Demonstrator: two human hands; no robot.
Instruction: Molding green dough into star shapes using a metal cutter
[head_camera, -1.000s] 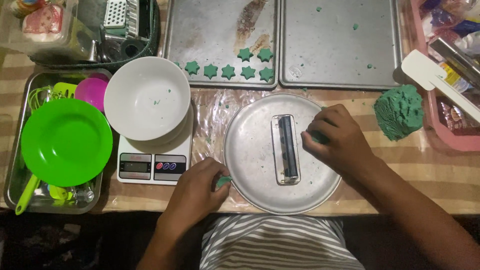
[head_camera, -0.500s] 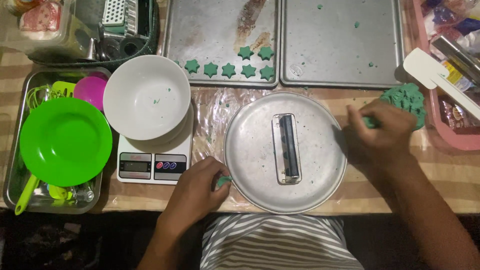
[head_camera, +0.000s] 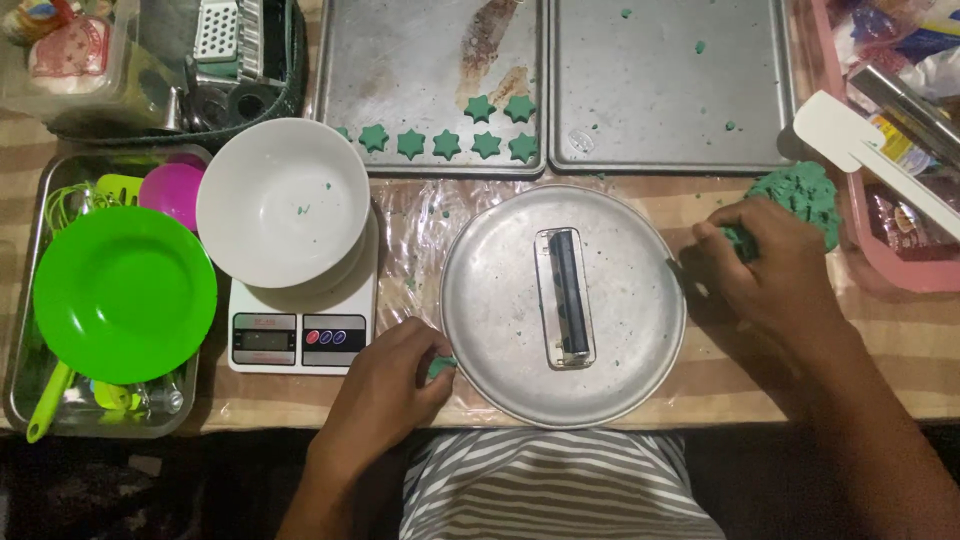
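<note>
A round metal plate (head_camera: 500, 250) lies in front of me with a small clear roller tool (head_camera: 566, 297) lying on it. My left hand (head_camera: 385, 385) rests at the plate's near left rim, its fingers closed on a small bit of green dough (head_camera: 441, 366). My right hand (head_camera: 760, 265) is just right of the plate, fingers pinching into the green dough lump (head_camera: 800, 195) on the table. Several green dough stars (head_camera: 450, 135) lie in rows on the left baking tray (head_camera: 420, 60).
A white bowl (head_camera: 283, 200) stands on a kitchen scale (head_camera: 300, 335). A green plate (head_camera: 122, 293) and pink bowl (head_camera: 172, 190) sit in a metal tray at left. A second baking tray (head_camera: 665, 85), a white scraper (head_camera: 860, 150) and a pink bin (head_camera: 890, 250) are at right.
My right hand left the plate's middle and moved right to the dough lump, where it now pinches dough. My left hand has stayed at the plate's rim.
</note>
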